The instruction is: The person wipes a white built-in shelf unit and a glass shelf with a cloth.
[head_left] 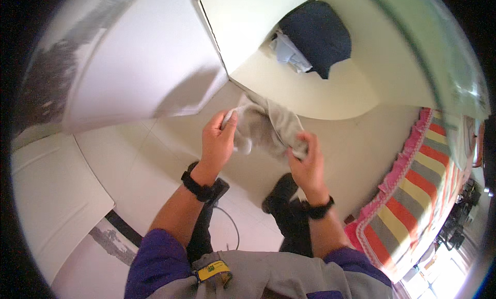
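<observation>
A light grey-beige cloth (266,121) hangs stretched between my two hands, above the floor and in front of my body. My left hand (219,134) pinches its left edge between thumb and fingers. At the other end, my right hand (306,162) grips the bunched right edge; motion blurs those fingers a little. The middle of the cloth sags in loose folds, and its lower left corner dangles below my left hand. Black bands are strapped on both wrists.
A pale cabinet-like recess (320,95) ahead holds a dark folded item (318,33) and a light blue cloth (290,52). To the right lies a striped bedspread (413,190) with a pink frill. A white panel (139,56) stands left. A thin cable (235,224) hangs near my legs.
</observation>
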### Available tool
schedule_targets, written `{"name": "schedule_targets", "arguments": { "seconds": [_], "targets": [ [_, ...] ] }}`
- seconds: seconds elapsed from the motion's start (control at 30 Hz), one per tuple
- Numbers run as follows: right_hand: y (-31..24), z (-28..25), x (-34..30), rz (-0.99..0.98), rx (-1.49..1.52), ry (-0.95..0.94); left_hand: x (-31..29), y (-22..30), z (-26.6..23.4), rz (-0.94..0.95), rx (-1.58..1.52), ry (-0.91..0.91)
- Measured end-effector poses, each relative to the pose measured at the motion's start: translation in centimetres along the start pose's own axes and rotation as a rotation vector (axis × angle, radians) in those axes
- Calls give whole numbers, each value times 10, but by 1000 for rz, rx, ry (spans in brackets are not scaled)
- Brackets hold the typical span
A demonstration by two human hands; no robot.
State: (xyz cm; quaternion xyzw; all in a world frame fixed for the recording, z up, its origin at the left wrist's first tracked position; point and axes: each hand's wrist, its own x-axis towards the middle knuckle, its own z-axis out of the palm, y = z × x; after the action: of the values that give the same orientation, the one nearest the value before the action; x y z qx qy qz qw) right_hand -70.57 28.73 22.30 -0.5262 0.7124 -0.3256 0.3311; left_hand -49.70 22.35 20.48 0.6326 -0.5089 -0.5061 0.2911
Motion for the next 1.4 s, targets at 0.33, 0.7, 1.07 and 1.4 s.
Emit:
{"name": "schedule_targets", "arguments": {
  "seconds": [0.33,0.7,1.07,1.4],
  "targets": [
    [-172,-194,-77,81,74,-223,-166,155,-78,26,-276,320],
    [-361,-278,-279,-688,-175,153,-342,297,-133,-422,-586,-673],
    [-354,-352,-436,-626,-343,-76,-447,336,-64,-200,-966,-719],
    [-203,-420,-420,240,660,26,-532,411,-5,-104,-1092,-896]
  ]
}}
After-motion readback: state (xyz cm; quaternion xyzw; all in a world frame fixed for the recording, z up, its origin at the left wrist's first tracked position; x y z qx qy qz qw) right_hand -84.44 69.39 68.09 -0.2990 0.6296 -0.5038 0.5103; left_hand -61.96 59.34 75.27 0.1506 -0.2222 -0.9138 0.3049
